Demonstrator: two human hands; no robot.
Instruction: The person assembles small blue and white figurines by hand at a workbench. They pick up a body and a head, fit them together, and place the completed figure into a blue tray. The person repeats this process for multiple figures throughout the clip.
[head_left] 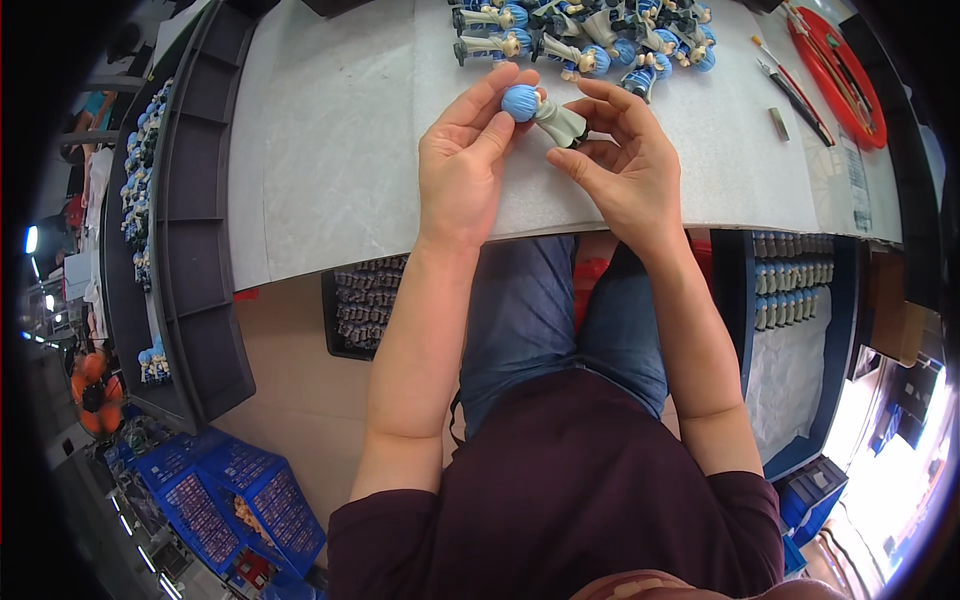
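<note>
Between my two hands, above the table's near part, is a small figurine [556, 120] with blue hair and a pale grey-green robe or cape. My left hand [470, 150] pinches its blue head between thumb and fingers. At the dark foot end, my right hand [630, 150] has its thumb and fingers curled around the base; the exact contact there is partly hidden. Just beyond my hands lies a pile of similar blue-haired figurines [600, 58], on their sides and heaped together at the far edge.
Right of the pile sit a craft knife [795, 100], a small metal piece [779, 124] and a red oval tray [872, 125] of brushes. Dark racks [195, 180] stand left. A bin at lower right holds rows of figurines [790, 275]; another tray [350, 352] lies below the table.
</note>
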